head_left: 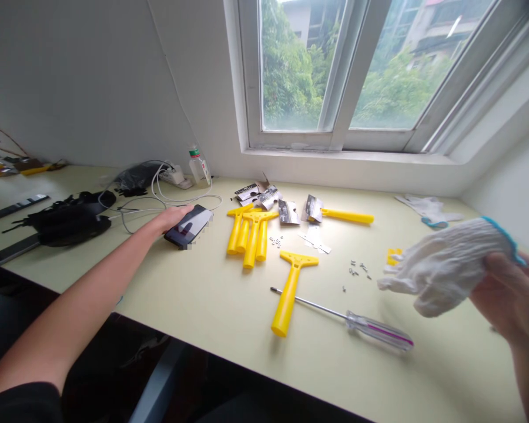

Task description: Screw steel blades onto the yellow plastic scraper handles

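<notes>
Glove (449,267): held in right grip (506,288), above counter (467,370) | phone (189,228): left grip (171,218) touching its edge, cannot tell whether closed | cards (290,212), bottle label (206,171): print too small to read | screwdriver (379,331): shaft under yellow handle (285,305)

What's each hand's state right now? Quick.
Left hand: at the dark phone; gripping or only touching, can't tell.
Right hand: closed, holding a white glove.
</notes>
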A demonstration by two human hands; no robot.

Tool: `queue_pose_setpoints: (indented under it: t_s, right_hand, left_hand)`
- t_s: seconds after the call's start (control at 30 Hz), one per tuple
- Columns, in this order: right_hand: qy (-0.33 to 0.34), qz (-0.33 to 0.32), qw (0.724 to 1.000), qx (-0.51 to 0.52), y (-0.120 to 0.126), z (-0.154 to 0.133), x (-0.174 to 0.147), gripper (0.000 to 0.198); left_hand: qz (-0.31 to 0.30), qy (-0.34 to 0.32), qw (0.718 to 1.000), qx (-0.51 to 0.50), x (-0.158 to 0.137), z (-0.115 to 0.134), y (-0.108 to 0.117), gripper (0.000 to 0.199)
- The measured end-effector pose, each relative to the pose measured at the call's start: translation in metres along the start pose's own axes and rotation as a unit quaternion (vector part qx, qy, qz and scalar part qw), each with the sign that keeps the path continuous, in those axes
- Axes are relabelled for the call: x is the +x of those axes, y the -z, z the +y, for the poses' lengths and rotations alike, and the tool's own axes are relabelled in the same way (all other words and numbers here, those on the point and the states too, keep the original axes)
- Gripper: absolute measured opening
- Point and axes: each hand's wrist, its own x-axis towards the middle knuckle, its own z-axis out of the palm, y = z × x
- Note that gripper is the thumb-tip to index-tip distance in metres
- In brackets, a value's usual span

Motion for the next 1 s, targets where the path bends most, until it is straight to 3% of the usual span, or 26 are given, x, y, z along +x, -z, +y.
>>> queue_pose_setpoints:
  t_s: [0.2, 0.27, 0.33, 0.4, 0.47, 0.57, 0.67, 0.73, 0.8, 0.87, 1.0]
  right_hand:
    - [-0.030, -0.029, 0.999, -0.010, -0.004, -0.003, 0.000, 0.028]
    - [-0.026, -0.054, 0.998, -0.010, -0.011, -0.008, 0.001, 0.028]
    - [-0.020, -0.079, 0.997, -0.014, -0.025, -0.016, 0.004, 0.027]
    - [-0.014, -0.116, 0.993, -0.012, -0.045, -0.026, 0.006, 0.027]
    - [-0.005, -0.167, 0.986, 0.005, -0.069, -0.035, 0.006, 0.027]
    - [0.003, -0.245, 0.969, 0.033, -0.108, -0.044, 0.000, 0.024]
    - [0.005, -0.287, 0.956, 0.057, -0.140, -0.044, -0.009, 0.022]
    - [-0.004, -0.294, 0.953, 0.078, -0.154, -0.041, -0.013, 0.021]
    - [-0.021, -0.288, 0.952, 0.097, -0.162, -0.038, -0.016, 0.021]
    - [-0.041, -0.287, 0.951, 0.112, -0.164, -0.037, -0.017, 0.021]
    - [-0.082, -0.347, 0.923, 0.143, -0.157, -0.040, -0.013, 0.030]
  left_hand:
    - [0.051, -0.025, 0.989, 0.138, -0.007, 0.010, 0.005, 0.034]
    - [0.082, -0.074, 0.980, 0.168, -0.020, 0.022, -0.002, 0.031]
    - [0.116, -0.177, 0.958, 0.192, -0.042, 0.042, -0.016, 0.030]
    - [0.099, -0.249, 0.950, 0.158, -0.074, 0.067, -0.037, 0.030]
    - [0.053, -0.361, 0.930, 0.047, -0.113, 0.096, -0.063, 0.029]
    - [-0.039, -0.483, 0.870, -0.091, -0.171, 0.134, -0.102, 0.023]
    - [-0.052, -0.557, 0.815, -0.151, -0.209, 0.155, -0.135, 0.031]
    - [-0.052, -0.569, 0.802, -0.177, -0.218, 0.160, -0.154, 0.037]
    - [-0.062, -0.544, 0.808, -0.217, -0.216, 0.162, -0.170, 0.039]
    - [-0.085, -0.488, 0.825, -0.272, -0.207, 0.162, -0.183, 0.040]
    - [-0.133, -0.327, 0.847, -0.398, -0.180, 0.161, -0.197, 0.038]
